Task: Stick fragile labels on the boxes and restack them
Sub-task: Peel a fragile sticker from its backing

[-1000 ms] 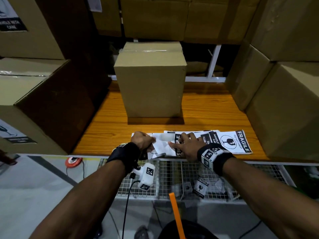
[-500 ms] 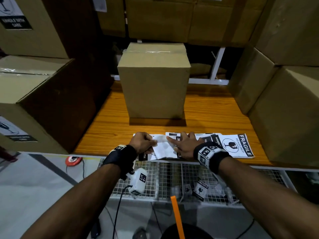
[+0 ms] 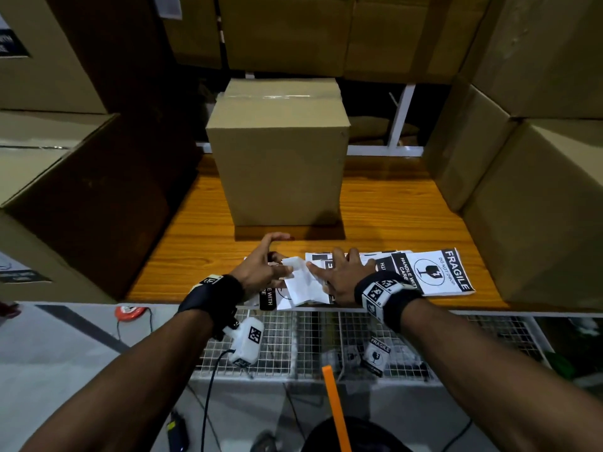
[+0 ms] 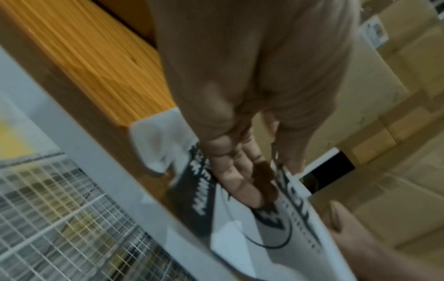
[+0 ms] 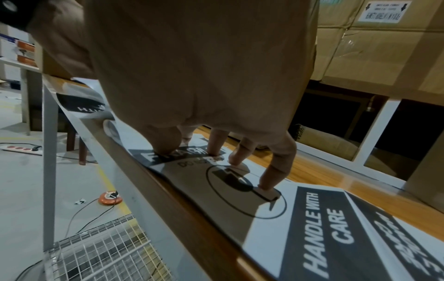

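Note:
A sealed plain cardboard box [image 3: 280, 171] stands on the wooden table [image 3: 391, 216]. In front of it lies a spread of black-and-white FRAGILE labels [image 3: 430, 272]. My right hand [image 3: 339, 265] presses its spread, straight fingertips [image 5: 269, 184] down on one label [image 5: 312, 218]. My left hand [image 3: 280, 265] pinches the corner of a curled white sheet [image 3: 303, 285] between thumb and curled fingers, with the index finger stretched out. In the blurred left wrist view the left hand [image 4: 264, 167] is over a printed label [image 4: 276, 237].
Large cardboard boxes are stacked on the left [image 3: 65, 197], on the right [image 3: 538, 207] and behind. A wire basket [image 3: 326, 340] with label scraps hangs below the table's front edge. An orange strip [image 3: 336, 412] and a round orange object [image 3: 130, 312] lie lower down.
My left hand has loosened from a tight fist, its index finger now points forward, and the white sheet has curled up further. The right hand stays pressed on the labels.

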A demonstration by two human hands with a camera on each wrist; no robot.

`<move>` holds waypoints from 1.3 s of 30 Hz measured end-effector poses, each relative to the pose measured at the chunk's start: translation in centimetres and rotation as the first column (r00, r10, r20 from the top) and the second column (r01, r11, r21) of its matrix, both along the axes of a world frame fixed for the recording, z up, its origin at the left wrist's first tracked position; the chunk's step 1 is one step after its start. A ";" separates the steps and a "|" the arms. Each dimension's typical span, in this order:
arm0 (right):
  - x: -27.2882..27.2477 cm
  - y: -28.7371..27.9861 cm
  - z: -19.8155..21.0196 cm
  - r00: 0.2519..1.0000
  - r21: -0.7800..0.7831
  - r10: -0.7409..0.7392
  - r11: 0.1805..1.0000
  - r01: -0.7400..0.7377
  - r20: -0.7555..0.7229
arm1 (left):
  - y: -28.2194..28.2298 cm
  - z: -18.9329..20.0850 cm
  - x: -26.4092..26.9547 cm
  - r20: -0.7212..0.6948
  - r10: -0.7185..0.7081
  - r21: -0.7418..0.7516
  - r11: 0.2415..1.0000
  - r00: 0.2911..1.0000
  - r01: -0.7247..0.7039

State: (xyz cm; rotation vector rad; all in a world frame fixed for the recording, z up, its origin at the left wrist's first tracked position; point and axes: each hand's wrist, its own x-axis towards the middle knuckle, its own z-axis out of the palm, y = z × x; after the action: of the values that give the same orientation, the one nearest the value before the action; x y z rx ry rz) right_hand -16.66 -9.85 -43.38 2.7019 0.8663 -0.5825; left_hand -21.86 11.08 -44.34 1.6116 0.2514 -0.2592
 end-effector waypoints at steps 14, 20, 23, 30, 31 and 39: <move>0.3 -0.1 -0.1 0.999 0.016 -0.007 1.000 0.008 -0.041 | 0.3 0.8 0.4 -0.169 0.009 -0.122 0.992 0.986 -0.030; 0.2 0.2 -0.1 1.000 0.006 -0.002 1.000 0.002 -0.029 | -0.7 0.0 0.6 -0.033 0.202 0.132 0.972 0.979 -0.196; 0.1 0.1 0.0 1.000 0.004 -0.007 1.000 0.007 -0.028 | -0.7 0.2 0.7 -0.080 0.202 0.167 0.968 0.976 -0.187; 0.3 -0.2 0.1 0.999 0.002 0.002 1.000 -0.002 -0.037 | -0.8 0.7 -0.4 -0.093 0.254 0.144 0.960 0.963 -0.239; 0.3 -0.1 0.1 0.999 0.001 0.002 1.000 -0.002 -0.037 | -0.8 0.7 -0.6 -0.093 0.261 0.131 0.960 0.961 -0.248; 0.0 -0.1 0.2 0.999 0.006 -0.011 1.000 0.011 -0.030 | -0.2 0.2 -1.2 -0.092 0.278 0.107 0.957 0.956 -0.269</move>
State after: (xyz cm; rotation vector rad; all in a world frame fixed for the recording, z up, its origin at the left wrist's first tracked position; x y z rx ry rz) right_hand -16.67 -9.96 -43.20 2.7117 0.8622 -0.6257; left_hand -23.02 10.89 -44.18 1.6350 0.5719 -0.1208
